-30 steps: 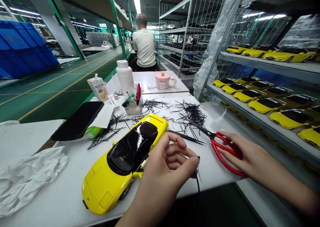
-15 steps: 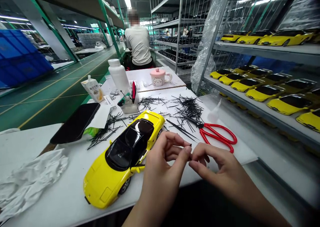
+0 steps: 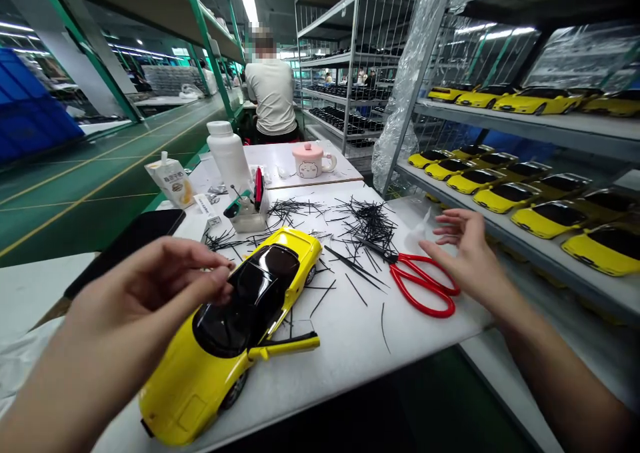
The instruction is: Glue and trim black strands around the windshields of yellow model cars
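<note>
A yellow model car [image 3: 175, 386] with a black roof stands on the white table, its near-side door [image 3: 290, 348] swung out. Over the car's far side, my left hand [image 3: 155, 300] is closed in a pinch; whatever lies between thumb and fingertips is too small to name. My right hand [image 3: 467, 256] hovers at the table's right edge with fingers apart and nothing in them. Just left of its fingertips is a small translucent bottle with a thin nozzle [image 3: 419, 233]. Red-handled scissors [image 3: 425, 286] lie below that hand, with dark tweezers [image 3: 355, 266] to their left.
Thin black strips [image 3: 370, 220] lie scattered and piled behind the car. Behind it also stand a small clear container [image 3: 250, 220], a white bottle [image 3: 229, 156], a drink carton [image 3: 170, 180] and a lidded mug [image 3: 307, 163]. Racks of yellow cars [image 3: 530, 180] line the right; a person [image 3: 273, 96] sits ahead.
My hands have parted: the left went left over the car, the right went right toward the small bottle. The car's near-side door now shows swung out, previously hidden behind my left hand.
</note>
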Available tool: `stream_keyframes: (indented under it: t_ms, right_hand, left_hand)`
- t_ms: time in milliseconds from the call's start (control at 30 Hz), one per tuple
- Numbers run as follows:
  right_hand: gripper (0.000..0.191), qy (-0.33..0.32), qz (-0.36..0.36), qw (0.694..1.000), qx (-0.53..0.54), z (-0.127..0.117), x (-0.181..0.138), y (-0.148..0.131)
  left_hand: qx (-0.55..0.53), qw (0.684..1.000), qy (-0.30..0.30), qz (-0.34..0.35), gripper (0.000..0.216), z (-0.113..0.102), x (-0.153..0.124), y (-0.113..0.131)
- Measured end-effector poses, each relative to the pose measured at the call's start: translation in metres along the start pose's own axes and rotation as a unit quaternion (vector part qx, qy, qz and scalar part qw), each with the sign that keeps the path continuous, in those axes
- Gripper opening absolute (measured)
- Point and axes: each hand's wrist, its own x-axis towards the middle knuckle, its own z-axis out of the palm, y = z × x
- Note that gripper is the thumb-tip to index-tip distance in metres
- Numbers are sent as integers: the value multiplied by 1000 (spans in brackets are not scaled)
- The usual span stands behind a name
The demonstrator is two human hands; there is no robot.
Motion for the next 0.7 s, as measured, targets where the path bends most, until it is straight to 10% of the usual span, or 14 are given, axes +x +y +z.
stream_keyframes:
  t_ms: [267,433,533,700]
  right_hand:
    - [65,-75,53,995,-39,2,21,22]
    - [35,73,-62,995,-13,4,-10,-51]
    - [12,-29,-183,983,-16,30,-40,-110]
    - [18,-22,-360,931,-60,72,-64,-167]
  left_hand:
    - [-64,986,-153,24,20,-10,36,1]
    - [-87,959,-262,54,16,13,33,8]
    - [-78,959,-251,111,20,23,25,9]
    - [-56,959,-231,154,33,22,8,0]
